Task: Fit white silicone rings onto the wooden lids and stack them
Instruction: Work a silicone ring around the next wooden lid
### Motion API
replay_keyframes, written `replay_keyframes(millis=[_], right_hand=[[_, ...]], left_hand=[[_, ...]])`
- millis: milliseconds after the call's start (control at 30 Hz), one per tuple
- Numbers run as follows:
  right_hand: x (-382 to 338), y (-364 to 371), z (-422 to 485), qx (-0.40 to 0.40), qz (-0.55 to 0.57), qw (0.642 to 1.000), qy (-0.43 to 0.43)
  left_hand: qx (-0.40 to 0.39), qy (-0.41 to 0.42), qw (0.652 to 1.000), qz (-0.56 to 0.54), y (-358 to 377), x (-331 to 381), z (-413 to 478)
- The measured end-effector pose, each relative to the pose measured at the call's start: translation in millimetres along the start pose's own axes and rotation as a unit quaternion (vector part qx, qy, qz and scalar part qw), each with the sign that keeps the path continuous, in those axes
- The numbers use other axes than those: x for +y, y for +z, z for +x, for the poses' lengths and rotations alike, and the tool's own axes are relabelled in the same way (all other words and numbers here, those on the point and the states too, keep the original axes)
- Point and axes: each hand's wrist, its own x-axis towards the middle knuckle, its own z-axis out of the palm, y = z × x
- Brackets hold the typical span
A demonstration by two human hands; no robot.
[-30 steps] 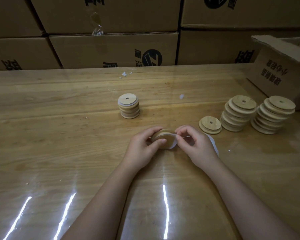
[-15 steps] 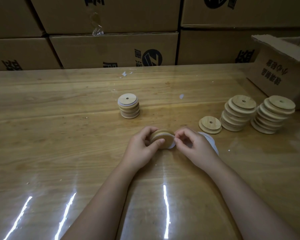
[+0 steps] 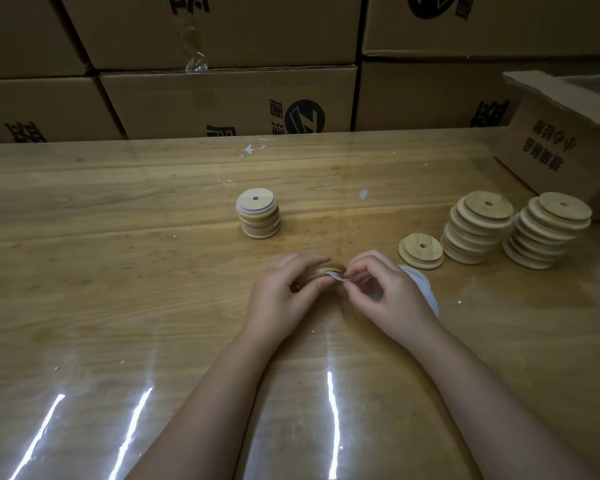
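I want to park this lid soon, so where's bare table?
Bare table lies left of the ringed stack and left hand, and between that stack and the single lid. Crowded at right: two tall lid stacks, the open carton, white rings beside the right hand.

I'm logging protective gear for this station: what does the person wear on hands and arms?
Nothing visible. The left hand and right hand are gloveless, and both forearms are uncovered down to the frame's edge. No sleeve, watch, bracelet or jewellery shows.
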Motion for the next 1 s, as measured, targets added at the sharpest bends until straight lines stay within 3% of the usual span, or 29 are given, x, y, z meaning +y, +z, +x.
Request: replay_keyframes(millis=[400,567,767,900,1000], right_hand=[[2.1,-1.7,1.4,0.046,-0.036,0.998,-0.016],[3.9,-1.0,1.8,0.030,-0.031,0.999,-0.004],[3.4,-1.5,3.7,0.032,-0.013,0.999,0.005],[2.1,-2.5,3.8,0.026,-0.004,1.000,0.014],[2.0,-2.1,3.8,0.016,0.001,0.999,0.033]], left_hand=[[-0.019,-0.020,0.999,-0.036,2.2,-2.9,0.2],[-0.013,-0.058,0.997,-0.057,0.6,-3.5,0.1],[-0.023,-0.112,0.985,-0.131,-1.5,-3.7,0.6],[-0.041,-0.183,0.950,-0.250,-1.1,-5.3,2.0],[-0.039,-0.191,0.941,-0.275,-1.2,-7.0,3.6]])
